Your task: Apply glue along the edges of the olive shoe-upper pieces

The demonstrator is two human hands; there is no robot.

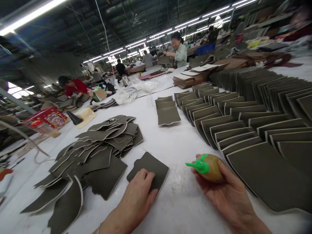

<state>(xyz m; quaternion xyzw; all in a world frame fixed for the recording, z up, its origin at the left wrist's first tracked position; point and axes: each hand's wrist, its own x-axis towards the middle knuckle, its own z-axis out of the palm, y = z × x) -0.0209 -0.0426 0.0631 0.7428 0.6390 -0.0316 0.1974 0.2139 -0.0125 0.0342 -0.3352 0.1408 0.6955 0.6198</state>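
Note:
My right hand (225, 198) is wrapped round a small rounded squeeze bottle (212, 167) with amber contents and a bright green nozzle pointing left. My left hand (138, 195) lies over a single dark olive-grey leather-like panel (153, 165), fingers curled on its face and thumb at the near edge. What the fingertips do underneath is partly hidden. Left of that hand is a loose heap of similar panels (99, 162) with pale edges. On the right, overlapping rows of panels (234, 130) fan out, and a short separate row (168, 113) lies farther back in the middle.
A brush with a black handle (74, 117) lies on a cream pad (85, 117) at the left, near a red patterned bag (48, 118) and an orange-capped jar (45, 127). Brown stacked pieces (186, 81) and crumpled plastic (126, 94) lie farther back. Co-workers stand beyond.

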